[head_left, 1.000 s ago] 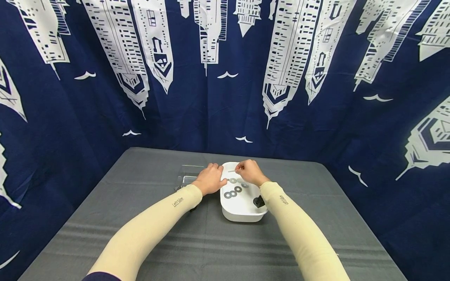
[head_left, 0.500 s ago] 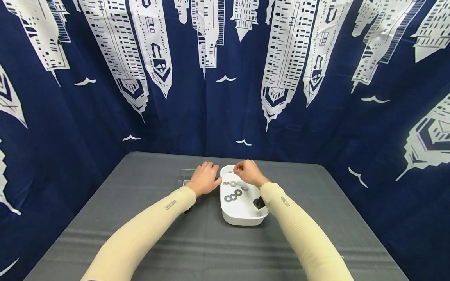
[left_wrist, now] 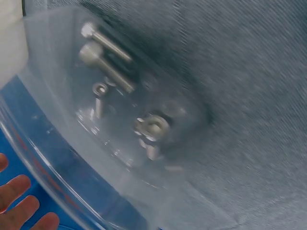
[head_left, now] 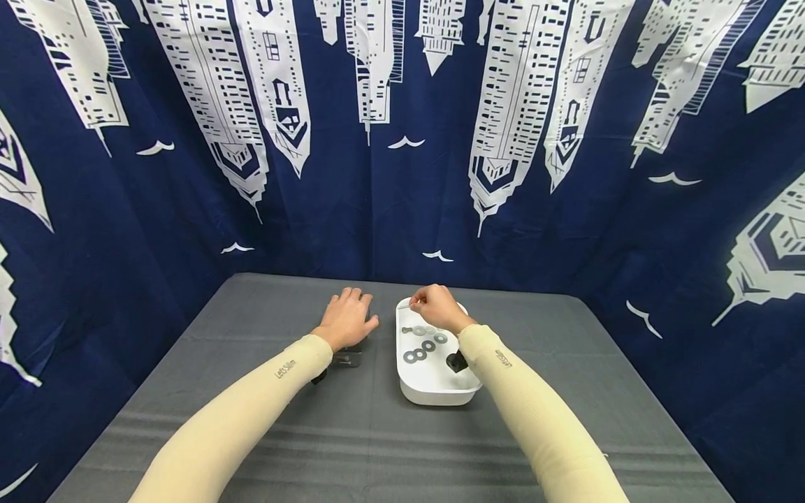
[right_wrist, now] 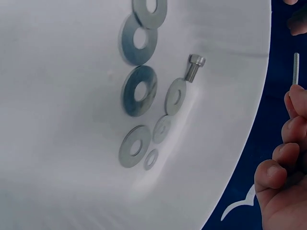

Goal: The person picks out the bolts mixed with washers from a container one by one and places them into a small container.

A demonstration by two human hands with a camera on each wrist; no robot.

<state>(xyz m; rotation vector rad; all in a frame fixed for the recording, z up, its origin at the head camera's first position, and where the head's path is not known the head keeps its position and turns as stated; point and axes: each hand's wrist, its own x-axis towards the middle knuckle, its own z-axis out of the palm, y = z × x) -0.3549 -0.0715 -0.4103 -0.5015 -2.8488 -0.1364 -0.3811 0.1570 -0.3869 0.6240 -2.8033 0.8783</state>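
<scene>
My left hand (head_left: 344,319) hovers with its fingers apart, holding nothing visible, beside and partly over a clear plastic container (head_left: 347,359). In the left wrist view that container holds a thick bolt (left_wrist: 106,67), a thinner long bolt (left_wrist: 112,45), a small bolt (left_wrist: 99,98) and a nut-like metal piece (left_wrist: 153,128); the image is blurred. My right hand (head_left: 437,306) pinches a thin threaded screw (right_wrist: 296,67) above the far end of a white tray (head_left: 437,398). Its head is hidden in the fingers. Several flat washers (right_wrist: 140,91) and a short socket-head bolt (right_wrist: 194,68) lie in the tray.
A grey cloth (head_left: 302,433) covers the table. Behind it hangs a dark blue curtain (head_left: 377,237) with white building prints. A black wrist mount (head_left: 457,361) under my right wrist hides part of the tray.
My left hand has moved left, away from the tray's rim to the clear container. My right hand has shifted slightly left, still pinching the screw.
</scene>
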